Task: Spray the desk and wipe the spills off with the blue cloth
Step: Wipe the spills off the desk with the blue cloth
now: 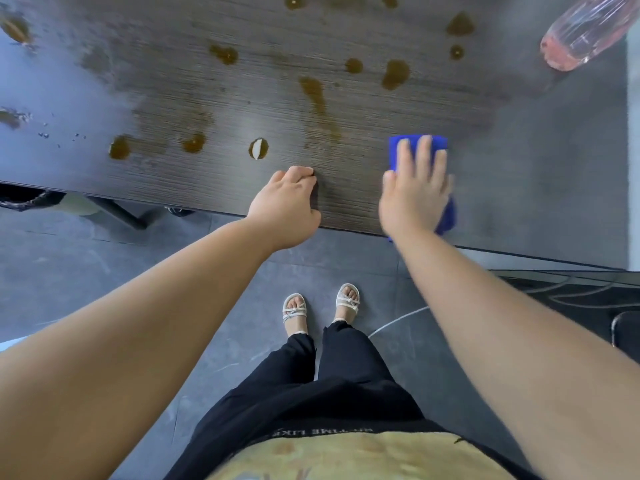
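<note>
The right hand [414,199] lay flat, fingers straight and spread, pressing the folded blue cloth [394,150] onto the dark wood-grain desk [536,168] near its near edge. The cloth showed beyond the fingertips and right of the palm. The left hand [285,206] rested just left, fingers curled, holding nothing. Brown spills [394,73] lay farther off, and a clear pink-tinted spray bottle [581,32] stood far right.
</note>
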